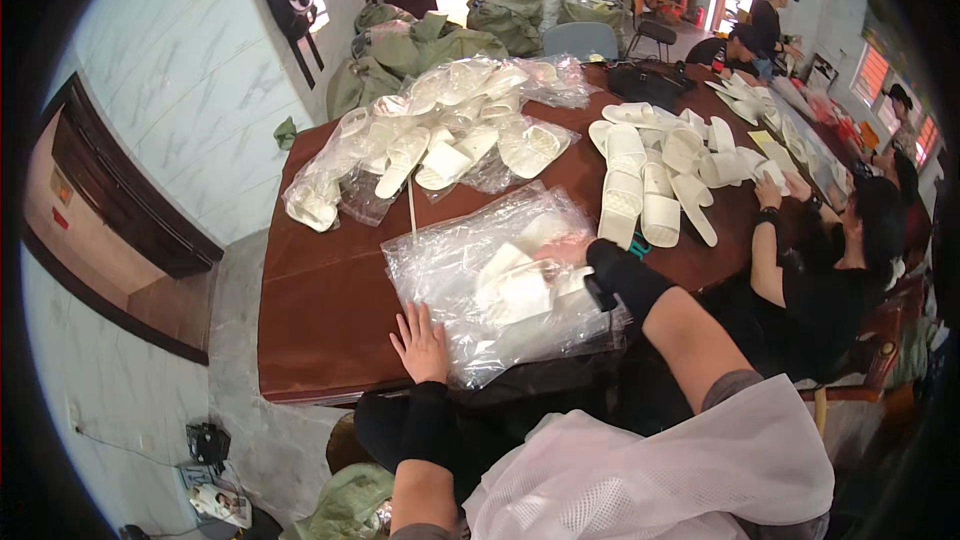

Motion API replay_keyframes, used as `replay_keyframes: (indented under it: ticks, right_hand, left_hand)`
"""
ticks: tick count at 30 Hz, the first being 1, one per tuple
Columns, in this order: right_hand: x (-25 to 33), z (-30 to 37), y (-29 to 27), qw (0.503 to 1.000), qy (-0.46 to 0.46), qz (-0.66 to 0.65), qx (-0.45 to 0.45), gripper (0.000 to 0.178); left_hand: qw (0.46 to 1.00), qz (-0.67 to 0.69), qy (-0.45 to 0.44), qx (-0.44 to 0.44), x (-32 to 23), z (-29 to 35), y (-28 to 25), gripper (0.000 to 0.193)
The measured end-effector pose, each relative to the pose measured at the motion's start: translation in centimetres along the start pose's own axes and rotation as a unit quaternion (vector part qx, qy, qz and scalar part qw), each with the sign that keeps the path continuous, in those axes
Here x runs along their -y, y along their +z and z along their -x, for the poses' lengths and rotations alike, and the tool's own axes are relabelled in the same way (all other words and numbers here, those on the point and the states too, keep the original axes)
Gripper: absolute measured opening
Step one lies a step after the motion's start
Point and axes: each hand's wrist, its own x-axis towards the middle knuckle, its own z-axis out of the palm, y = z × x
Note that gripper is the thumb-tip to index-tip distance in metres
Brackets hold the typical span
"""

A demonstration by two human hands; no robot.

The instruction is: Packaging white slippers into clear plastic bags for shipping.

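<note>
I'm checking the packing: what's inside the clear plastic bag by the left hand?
At least one white slipper shows through the clear plastic bag, with the right hand apparently inside too. Folds and glare hide the exact count; the contents' underside is covered.

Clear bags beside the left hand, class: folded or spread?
Spread: the clear bags lie wide across the brown table, out to the left hand.

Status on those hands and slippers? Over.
Left hand spread at clear plastic's edge. Right hand under plastic, beside white slippers. Bagged slippers piled beyond, clear of hands.
</note>
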Motion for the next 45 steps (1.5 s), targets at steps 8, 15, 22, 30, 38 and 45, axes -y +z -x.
replay_keyframes:
  ticks: [8,15,22,30,38,45]
  right_hand:
    - [-2.5,15.3,-14.6,0.919,0.316,0.088,-0.219,0.057]
    - [18.3,7.8,-14.5,0.858,0.193,-0.079,-0.469,0.035]
    - [26.8,-1.0,-0.7,0.943,0.151,-0.157,-0.253,0.025]
    - [9.6,4.9,-2.4,0.901,0.317,-0.097,-0.278,0.045]
    - [-4.8,9.3,-14.0,0.850,0.341,0.049,-0.399,0.058]
    - [-0.2,6.9,-22.6,0.773,0.257,0.211,-0.540,0.028]
  left_hand:
    - [0.999,-0.002,-0.035,0.008,-1.1,0.6,-0.6,0.065]
    - [1.000,0.007,-0.030,0.001,-2.7,0.4,-0.4,0.073]
    - [0.989,0.144,-0.001,-0.021,1.7,1.3,4.1,0.069]
    - [0.999,-0.014,-0.035,0.002,-2.3,0.6,-0.6,0.063]
    - [0.999,0.010,-0.034,-0.003,-3.4,-1.0,0.1,0.069]
    - [0.998,-0.012,-0.054,-0.002,-1.9,-1.2,-0.4,0.067]
